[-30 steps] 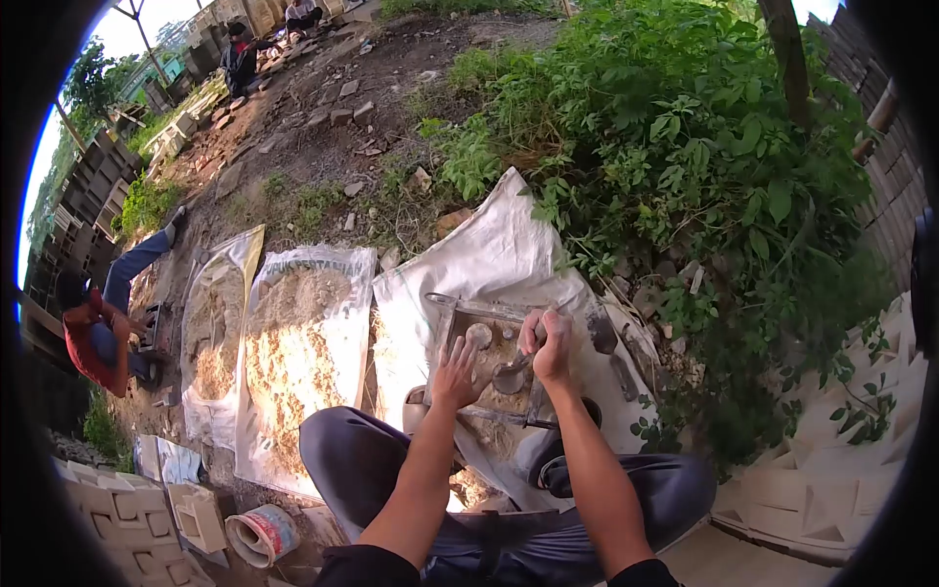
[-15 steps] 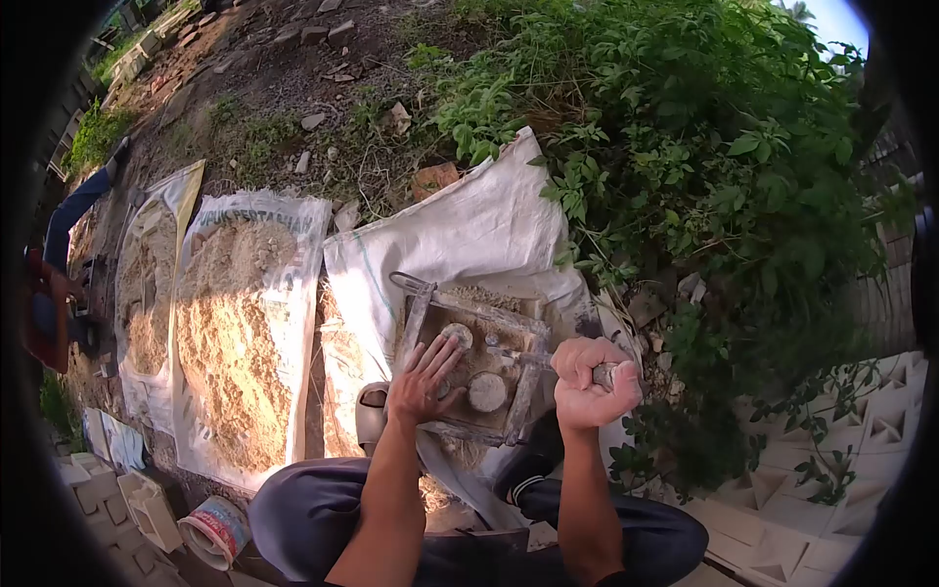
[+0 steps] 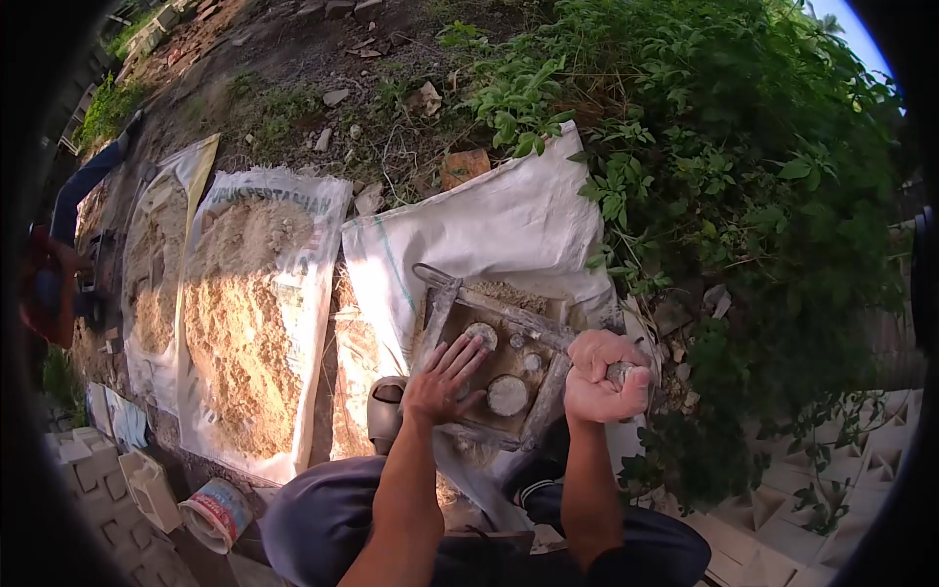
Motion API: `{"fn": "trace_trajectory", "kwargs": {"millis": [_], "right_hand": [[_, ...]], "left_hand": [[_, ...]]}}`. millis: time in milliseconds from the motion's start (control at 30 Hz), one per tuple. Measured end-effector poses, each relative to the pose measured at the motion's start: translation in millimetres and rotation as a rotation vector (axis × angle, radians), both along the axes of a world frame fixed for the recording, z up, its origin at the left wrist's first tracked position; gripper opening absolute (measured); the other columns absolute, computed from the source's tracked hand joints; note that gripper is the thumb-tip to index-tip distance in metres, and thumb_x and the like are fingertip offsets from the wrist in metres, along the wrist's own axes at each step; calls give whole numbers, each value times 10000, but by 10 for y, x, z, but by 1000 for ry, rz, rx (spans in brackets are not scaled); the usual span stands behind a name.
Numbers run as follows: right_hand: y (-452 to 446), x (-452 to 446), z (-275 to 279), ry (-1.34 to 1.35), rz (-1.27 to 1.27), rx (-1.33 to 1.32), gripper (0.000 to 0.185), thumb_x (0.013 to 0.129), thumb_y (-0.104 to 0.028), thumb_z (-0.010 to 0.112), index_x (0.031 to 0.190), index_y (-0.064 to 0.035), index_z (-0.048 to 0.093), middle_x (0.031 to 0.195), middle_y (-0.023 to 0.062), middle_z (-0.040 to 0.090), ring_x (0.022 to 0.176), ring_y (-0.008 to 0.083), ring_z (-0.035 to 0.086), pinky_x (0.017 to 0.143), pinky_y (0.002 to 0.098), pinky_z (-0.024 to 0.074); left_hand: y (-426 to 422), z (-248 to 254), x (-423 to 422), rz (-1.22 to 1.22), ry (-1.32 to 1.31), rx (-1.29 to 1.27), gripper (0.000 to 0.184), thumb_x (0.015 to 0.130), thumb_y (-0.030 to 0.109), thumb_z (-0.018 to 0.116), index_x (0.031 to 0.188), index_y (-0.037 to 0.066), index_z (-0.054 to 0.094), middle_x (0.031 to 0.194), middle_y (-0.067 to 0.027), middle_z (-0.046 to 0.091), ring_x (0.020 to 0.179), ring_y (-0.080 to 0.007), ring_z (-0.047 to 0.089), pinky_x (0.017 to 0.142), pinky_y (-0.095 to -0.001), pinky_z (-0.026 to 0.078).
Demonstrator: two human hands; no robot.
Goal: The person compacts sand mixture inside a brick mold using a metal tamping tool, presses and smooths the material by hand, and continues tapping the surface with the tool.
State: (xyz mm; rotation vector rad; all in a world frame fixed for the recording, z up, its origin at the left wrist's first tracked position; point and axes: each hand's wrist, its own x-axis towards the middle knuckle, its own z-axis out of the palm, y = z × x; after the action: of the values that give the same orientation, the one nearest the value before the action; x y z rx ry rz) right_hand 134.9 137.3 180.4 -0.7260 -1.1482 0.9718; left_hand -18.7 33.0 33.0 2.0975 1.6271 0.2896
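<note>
A square mould frame [image 3: 548, 406] caked with grey material lies on a white sack [image 3: 489, 230] before me. Inside it are round discs, among them a large pale disc [image 3: 508, 395] and a smaller one [image 3: 481, 337]. My left hand [image 3: 445, 380] rests flat on the frame's left part, fingers spread, its fingertips by the smaller disc. My right hand [image 3: 606, 376] is a fist at the frame's right side, wrapped round a grey tool [image 3: 620, 372], of which only the round end shows.
Sacks bearing sandy powder [image 3: 240, 338] lie at the left. A person in red [image 3: 49, 284] sits at the far left edge. A paint bucket [image 3: 215, 516] and pale blocks [image 3: 93, 489] are lower left. Leafy plants [image 3: 724, 196] and patterned blocks [image 3: 773, 514] stand at the right.
My right hand has moved from over the frame to its right side, still closed. My left hand has lowered flat onto the frame. The large disc is now uncovered. The view has tilted down.
</note>
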Motion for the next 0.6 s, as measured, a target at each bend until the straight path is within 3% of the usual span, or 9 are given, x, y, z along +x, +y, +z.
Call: {"fn": "trace_trajectory", "kwargs": {"millis": [100, 200, 267, 400, 533, 600], "right_hand": [[91, -90, -97, -132, 102, 10, 511, 876, -435, 374, 539, -52, 360, 460, 38, 323, 399, 145, 288, 399, 298, 242], [157, -149, 79, -177, 31, -55, 514, 879, -441, 381, 544, -52, 356, 463, 33, 323, 399, 142, 291, 400, 291, 241], [121, -189, 53, -67, 9, -29, 511, 884, -433, 374, 544, -51, 351, 467, 32, 323, 399, 144, 301, 397, 285, 239], [114, -306, -59, -243, 77, 59, 504, 890, -428, 347, 554, -52, 355, 465, 44, 327, 398, 140, 293, 392, 282, 238], [121, -370, -15, -42, 15, -11, 505, 894, -443, 361, 562, -62, 346, 465, 34, 323, 388, 150, 331, 378, 281, 247], [123, -394, -116, -211, 90, 46, 501, 898, -441, 353, 566, -66, 351, 467, 37, 340, 393, 150, 334, 390, 280, 261]], "left_hand": [[5, -5, -9, 3, -31, 89, 761, 821, 434, 623, 1453, 150, 306, 1527, -36, 263, 1410, -220, 237, 1142, -421, 228], [37, 1, 6, 1, -23, 74, 739, 836, 441, 598, 1450, 142, 315, 1529, -34, 261, 1417, -213, 220, 1148, -411, 211], [-3, -3, -10, 4, -52, 54, 740, 833, 433, 604, 1449, 139, 318, 1529, -35, 262, 1415, -220, 226, 1146, -415, 216], [10, -35, -3, 5, -61, 99, 737, 832, 432, 605, 1447, 141, 322, 1531, -33, 257, 1413, -223, 232, 1141, -418, 224], [8, -36, -8, 13, -31, 86, 743, 832, 442, 601, 1450, 145, 314, 1524, -39, 271, 1361, -249, 325, 1132, -410, 244], [-32, -18, -29, 16, -18, 77, 742, 828, 446, 604, 1446, 149, 322, 1516, -40, 291, 1326, -261, 379, 1127, -406, 253]]}}
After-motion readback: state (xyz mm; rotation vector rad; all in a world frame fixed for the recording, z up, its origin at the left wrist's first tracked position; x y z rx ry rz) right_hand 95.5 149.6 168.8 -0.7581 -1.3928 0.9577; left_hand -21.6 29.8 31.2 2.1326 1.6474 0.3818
